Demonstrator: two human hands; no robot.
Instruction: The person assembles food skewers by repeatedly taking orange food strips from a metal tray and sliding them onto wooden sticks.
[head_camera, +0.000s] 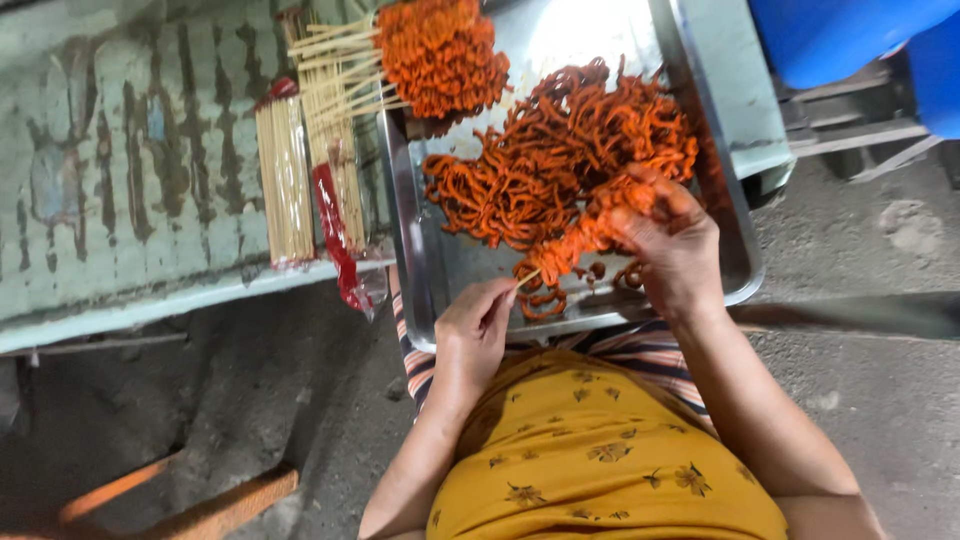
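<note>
1. The setting is a rough concrete floor with a worn, pale green bench (130, 170) on the left; a metal tray (425, 270) rests across the person's lap, its far end reaching the bench.
2. The tray holds a heap of orange marinated strips (540, 160), and a stack of finished skewers (440, 50) lies at its far left corner. Bundles of bare bamboo sticks (285, 180) lie on the bench just left of the tray, beside a red-edged plastic wrapper (340, 250).
3. The left hand (475, 330) is pinched closed on the near end of a thin skewer (528, 278), thumb and fingers tight around it.
4. The right hand (670, 245) is closed around the strips already threaded on that skewer, bunching them over the near middle of the tray.
5. Risks, as a judgement: the pointed stick could prick the right palm if pushed too hard, since that hand seems to cover the tip; slippery strips could slide off; a bent stick could snap; the tray, balanced on the lap, could tip.
</note>
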